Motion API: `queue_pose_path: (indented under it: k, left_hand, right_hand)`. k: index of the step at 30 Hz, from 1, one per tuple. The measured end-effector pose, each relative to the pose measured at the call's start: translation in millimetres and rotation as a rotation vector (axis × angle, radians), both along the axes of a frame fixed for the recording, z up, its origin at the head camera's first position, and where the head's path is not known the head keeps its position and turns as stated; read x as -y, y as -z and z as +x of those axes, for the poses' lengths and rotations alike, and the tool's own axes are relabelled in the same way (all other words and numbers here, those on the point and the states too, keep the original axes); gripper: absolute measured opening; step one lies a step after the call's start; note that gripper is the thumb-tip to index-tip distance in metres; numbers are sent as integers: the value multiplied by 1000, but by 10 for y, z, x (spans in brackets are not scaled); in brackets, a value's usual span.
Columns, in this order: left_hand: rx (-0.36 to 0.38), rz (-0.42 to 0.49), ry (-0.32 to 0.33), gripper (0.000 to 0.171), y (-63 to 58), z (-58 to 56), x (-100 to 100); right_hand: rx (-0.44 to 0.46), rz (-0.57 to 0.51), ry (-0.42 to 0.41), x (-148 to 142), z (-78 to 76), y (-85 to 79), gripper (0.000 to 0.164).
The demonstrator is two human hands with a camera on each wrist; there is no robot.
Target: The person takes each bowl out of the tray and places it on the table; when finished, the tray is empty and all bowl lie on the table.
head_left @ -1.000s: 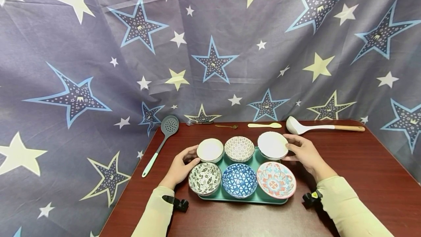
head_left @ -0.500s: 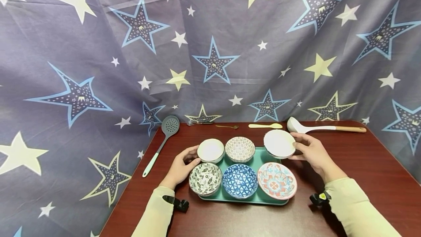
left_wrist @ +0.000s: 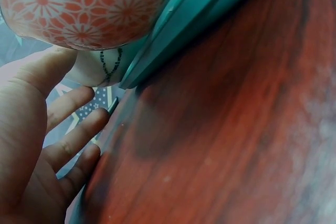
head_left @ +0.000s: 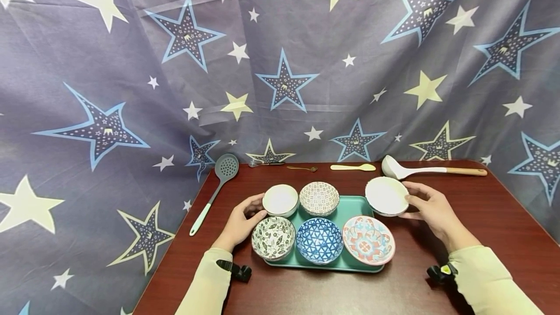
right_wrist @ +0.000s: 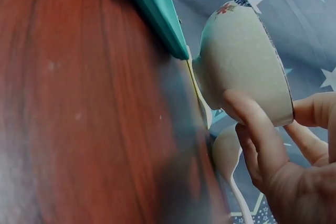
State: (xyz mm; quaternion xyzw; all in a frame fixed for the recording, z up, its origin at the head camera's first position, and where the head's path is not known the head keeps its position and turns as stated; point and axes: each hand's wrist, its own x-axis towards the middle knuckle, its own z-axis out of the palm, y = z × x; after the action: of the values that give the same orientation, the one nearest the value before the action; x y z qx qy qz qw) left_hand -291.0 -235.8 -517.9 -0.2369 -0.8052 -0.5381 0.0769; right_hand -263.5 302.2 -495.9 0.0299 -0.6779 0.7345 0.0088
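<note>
In the head view my right hand (head_left: 435, 213) holds a white bowl (head_left: 387, 196) by its right side, at the back right corner of the green tray (head_left: 350, 267). The right wrist view shows thumb and fingers around that bowl (right_wrist: 239, 61), its base off the table. My left hand (head_left: 239, 222) stays beside another white bowl (head_left: 280, 200) at the tray's back left, fingers loosely bent at its side. In the left wrist view the left hand (left_wrist: 37, 129) has its fingers spread, with the thumb against or close to the bowls; exact contact is unclear.
On the tray are a tan-patterned bowl (head_left: 319, 198), a black leaf-patterned bowl (head_left: 273, 238), a blue bowl (head_left: 319, 240) and a pink bowl (head_left: 369, 240). A slotted skimmer (head_left: 226, 166), a cream spoon (head_left: 352, 167) and a white ladle (head_left: 393, 166) lie around the back.
My right hand has carried the white bowl rightward from its spot on the tray, past the back right corner. The left hand and the other bowls stay in place.
</note>
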Motion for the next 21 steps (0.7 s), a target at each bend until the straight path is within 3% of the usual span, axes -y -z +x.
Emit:
queue_pose_path:
  k: [21]
  left_hand:
    - [7,9,-3,51,-3,15,-7]
  right_hand:
    - [29,-77,-3,-185,46,147,41]
